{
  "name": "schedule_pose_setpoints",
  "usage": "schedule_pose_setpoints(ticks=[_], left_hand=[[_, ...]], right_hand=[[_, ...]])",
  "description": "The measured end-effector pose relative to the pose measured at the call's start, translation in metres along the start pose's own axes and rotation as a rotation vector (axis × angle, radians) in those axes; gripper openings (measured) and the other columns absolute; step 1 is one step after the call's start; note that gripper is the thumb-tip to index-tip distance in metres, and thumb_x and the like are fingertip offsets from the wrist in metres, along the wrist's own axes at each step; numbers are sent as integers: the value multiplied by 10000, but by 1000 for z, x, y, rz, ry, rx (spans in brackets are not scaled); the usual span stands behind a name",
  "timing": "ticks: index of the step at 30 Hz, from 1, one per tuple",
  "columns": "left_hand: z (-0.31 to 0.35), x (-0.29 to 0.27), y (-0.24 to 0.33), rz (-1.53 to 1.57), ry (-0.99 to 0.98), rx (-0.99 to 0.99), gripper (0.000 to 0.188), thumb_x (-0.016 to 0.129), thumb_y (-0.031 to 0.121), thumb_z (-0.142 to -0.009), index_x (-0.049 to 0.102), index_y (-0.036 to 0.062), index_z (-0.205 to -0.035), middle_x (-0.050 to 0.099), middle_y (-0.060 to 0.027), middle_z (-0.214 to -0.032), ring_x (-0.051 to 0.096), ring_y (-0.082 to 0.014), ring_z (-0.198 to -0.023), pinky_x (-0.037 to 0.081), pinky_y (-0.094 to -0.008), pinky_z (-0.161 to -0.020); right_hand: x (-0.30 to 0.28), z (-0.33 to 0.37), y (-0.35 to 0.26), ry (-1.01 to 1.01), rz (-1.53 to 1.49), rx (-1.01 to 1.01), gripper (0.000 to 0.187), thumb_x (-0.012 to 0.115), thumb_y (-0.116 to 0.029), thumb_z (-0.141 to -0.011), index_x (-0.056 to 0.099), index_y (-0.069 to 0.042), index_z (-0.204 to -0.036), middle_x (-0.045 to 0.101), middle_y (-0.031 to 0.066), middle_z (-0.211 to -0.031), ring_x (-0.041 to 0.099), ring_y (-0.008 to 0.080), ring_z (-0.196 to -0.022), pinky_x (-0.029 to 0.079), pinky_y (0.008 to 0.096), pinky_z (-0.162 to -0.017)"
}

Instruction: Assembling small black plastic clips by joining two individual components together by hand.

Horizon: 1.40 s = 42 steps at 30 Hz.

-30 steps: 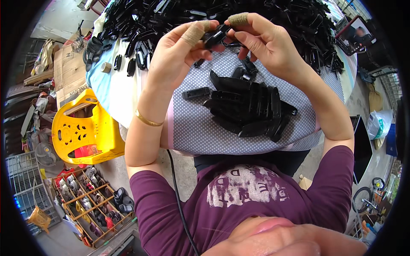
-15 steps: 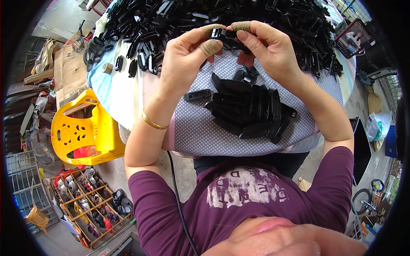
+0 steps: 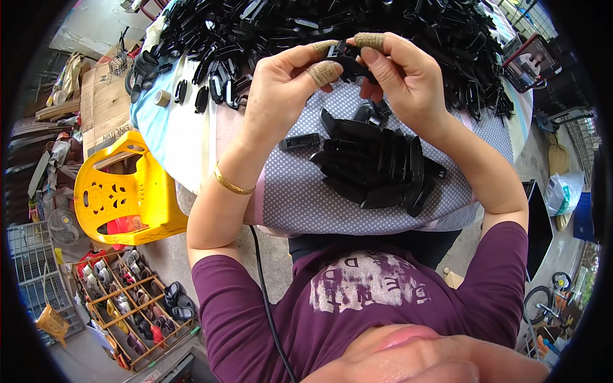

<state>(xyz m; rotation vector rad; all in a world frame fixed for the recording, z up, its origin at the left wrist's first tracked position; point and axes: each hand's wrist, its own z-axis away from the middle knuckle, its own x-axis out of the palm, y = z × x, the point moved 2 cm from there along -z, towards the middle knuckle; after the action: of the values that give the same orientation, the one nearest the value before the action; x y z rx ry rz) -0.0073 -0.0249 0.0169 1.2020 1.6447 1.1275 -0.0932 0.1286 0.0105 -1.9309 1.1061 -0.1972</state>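
Note:
My left hand (image 3: 281, 92) and my right hand (image 3: 410, 83) meet over the far part of the cloth, both pinching one small black plastic piece (image 3: 350, 66). Tan finger wraps cover the left thumb and forefinger and the right forefinger. Fingertips hide much of the piece, so its exact kind is unclear. Closer to me, a small pile of glossy black curved plastic parts (image 3: 377, 163) lies on the dotted grey cloth (image 3: 300, 201). One separate black oblong part (image 3: 300, 142) rests left of that pile.
A big heap of similar black parts (image 3: 268, 29) spreads over the table's far side. A tan roll (image 3: 161, 98) sits at the left. Beside the table stand a yellow chair (image 3: 169, 204) and a shoe rack (image 3: 121, 300). A phone-like screen (image 3: 531, 60) is at the right.
Both hands still grip the black piece. The left hand has shifted slightly right, closer to the right fingers, and the held piece has turned a little.

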Motion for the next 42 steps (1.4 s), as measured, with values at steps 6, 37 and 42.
schedule_pose_setpoints(ticks=[6,37,42], left_hand=[[1,4,-7,111,41,-28,292,647,58,-826,612,-19,-1106,671,-73,-892,619,-99,-772,516,-214,-722],[-2,7,5,-668,-82,457,253,751,127,-632,685,79,-872,643,-93,-799,602,-260,-728,496,-323,-678],[-24,-71,-17,-1392,294,-178,481,671,335,-776,563,-4,-1099,647,-214,-918,617,-353,-908,482,-406,-801]], right_hand=[[-1,-3,1,-21,79,19,177,527,-95,-919,603,16,-1035,571,31,-872,566,57,-570,435,155,-479],[-18,-18,21,-260,1142,-378,288,664,-127,-744,632,-90,-1028,607,10,-954,547,186,-875,467,288,-778],[-11,-23,25,-248,1105,-335,227,686,-131,-726,631,-85,-942,598,-5,-923,545,169,-856,478,291,-728]])
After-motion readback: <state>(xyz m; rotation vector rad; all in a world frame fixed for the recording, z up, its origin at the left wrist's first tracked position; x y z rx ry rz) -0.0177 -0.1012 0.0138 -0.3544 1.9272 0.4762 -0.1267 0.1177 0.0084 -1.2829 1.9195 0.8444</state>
